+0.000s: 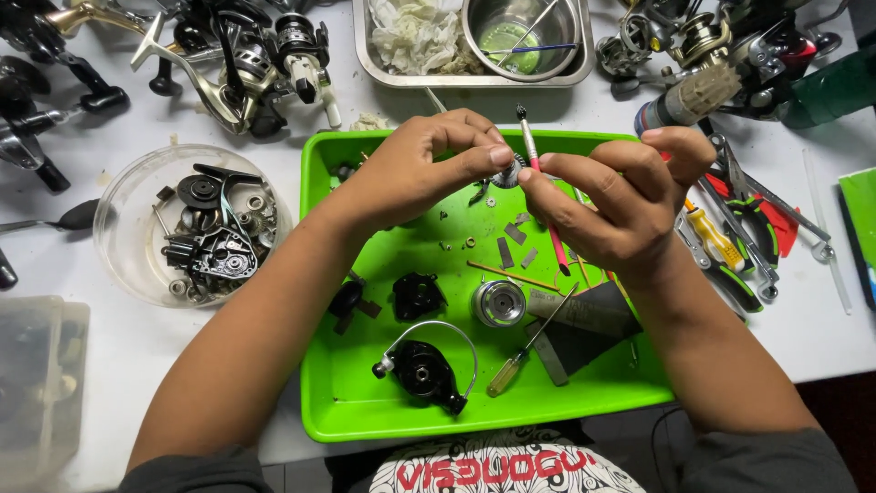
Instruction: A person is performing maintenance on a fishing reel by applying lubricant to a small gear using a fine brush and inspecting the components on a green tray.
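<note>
Overhead, hands [511,178] pinching gear [507,173] and brush [538,173] above cluttered green tray [321,365] of reel parts [425,369].

My white surface [119,338] carries a bright green plastic tray [365,411] in front of me and a round clear plastic bowl [123,265] to its left. A rectangular steel tray [383,73], several fishing reels [246,64] and a heap of pliers and screwdrivers [739,246] also lie on it.

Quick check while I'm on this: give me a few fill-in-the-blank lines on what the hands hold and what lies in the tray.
1. The left hand pinches a small round ____.
2. The right hand holds a thin red ____ against it.
3. Both hands work above a ____ tray.
4. The screwdriver in the tray has a ____ handle.

Missing words: gear; brush; green; yellow
</note>
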